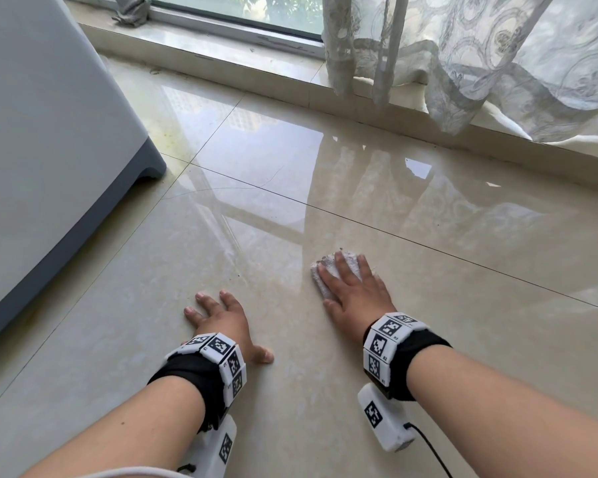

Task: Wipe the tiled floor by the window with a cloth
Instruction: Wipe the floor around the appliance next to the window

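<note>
A white cloth (pixel 328 270) is pressed flat against the tiled floor (pixel 463 305) under the right hand (pixel 351 291), whose fingers are laid out straight and slightly spread over it rather than curled round it. Most of the cloth is covered by the palm and fingers; its crumpled edge is seen past the fingertips and along the thumb side of the hand, toward the window. The left hand (pixel 221 322) is planted on the bare tile beside it, fingers splayed and the thumb stretched out to the side, with nothing held and well apart from the cloth. Both wrists are wrapped in black bands fitted with white marker blocks (pixel 385 343). The glossy beige tiles ahead of the hands are marked by reflections of the window. Farther off, a raised stone sill (pixel 221 53) is set below the window (pixel 256 8), a lace curtain (pixel 480 56) is draped over it at the right, and a grey appliance (pixel 49 132) is stood at the left.
</note>
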{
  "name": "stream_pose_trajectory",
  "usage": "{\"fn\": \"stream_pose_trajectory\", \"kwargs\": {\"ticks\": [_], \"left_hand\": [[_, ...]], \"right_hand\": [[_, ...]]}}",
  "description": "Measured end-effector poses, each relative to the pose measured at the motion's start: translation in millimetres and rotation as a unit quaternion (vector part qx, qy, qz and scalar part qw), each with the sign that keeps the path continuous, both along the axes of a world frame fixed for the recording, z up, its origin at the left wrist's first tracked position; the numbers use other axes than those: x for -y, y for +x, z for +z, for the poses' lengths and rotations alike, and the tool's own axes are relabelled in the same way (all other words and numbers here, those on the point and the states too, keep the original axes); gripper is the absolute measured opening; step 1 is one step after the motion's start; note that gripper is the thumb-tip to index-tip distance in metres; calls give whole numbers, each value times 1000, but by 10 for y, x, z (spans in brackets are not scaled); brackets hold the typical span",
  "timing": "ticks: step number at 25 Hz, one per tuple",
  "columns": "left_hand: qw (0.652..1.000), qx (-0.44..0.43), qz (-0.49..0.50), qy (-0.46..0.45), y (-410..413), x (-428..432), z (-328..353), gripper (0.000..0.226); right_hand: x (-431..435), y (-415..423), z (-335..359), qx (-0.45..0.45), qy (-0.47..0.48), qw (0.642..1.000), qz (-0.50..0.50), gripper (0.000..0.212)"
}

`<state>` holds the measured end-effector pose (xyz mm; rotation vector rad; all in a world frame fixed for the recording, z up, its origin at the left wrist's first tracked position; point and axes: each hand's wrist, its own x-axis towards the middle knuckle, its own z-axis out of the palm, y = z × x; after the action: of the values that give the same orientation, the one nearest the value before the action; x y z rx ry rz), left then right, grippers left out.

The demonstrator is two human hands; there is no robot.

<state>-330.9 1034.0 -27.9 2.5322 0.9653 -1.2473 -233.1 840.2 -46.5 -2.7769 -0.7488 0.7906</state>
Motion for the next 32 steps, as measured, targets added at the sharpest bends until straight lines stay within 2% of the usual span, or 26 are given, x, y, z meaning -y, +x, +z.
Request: {"fn": "stream_pose_trajectory", "kwargs": {"ticks": [7,10,15,20,22,26,29,32], "left_hand": [[1000,7,9,2,-10,-46,-2,143],[1000,10,13,-1,-51,-43,-19,142],[1000,14,15,-2,-95,-27,-20,143],[999,19,23,-11,-173,20,-25,145],[999,22,23,-17,-215,32,-24,145],[999,26,25,-17,-324,-30,18,145],[999,26,27,-19,-417,-106,38,145],[999,22,35,-21,-505,-169,33,146]], "right_hand": [[-206,168,13,-2,-24,1000,15,61],[-180,222,27,25,-39,999,6,60],[262,685,178,28,-77,983,-165,61],[395,749,275,4,-90,972,-216,60],[285,681,313,17,-91,978,-185,59],[-199,351,350,40,-80,995,-32,61],[-630,-121,281,35,-42,996,77,61],[-846,-424,192,16,-28,991,128,61]]}}
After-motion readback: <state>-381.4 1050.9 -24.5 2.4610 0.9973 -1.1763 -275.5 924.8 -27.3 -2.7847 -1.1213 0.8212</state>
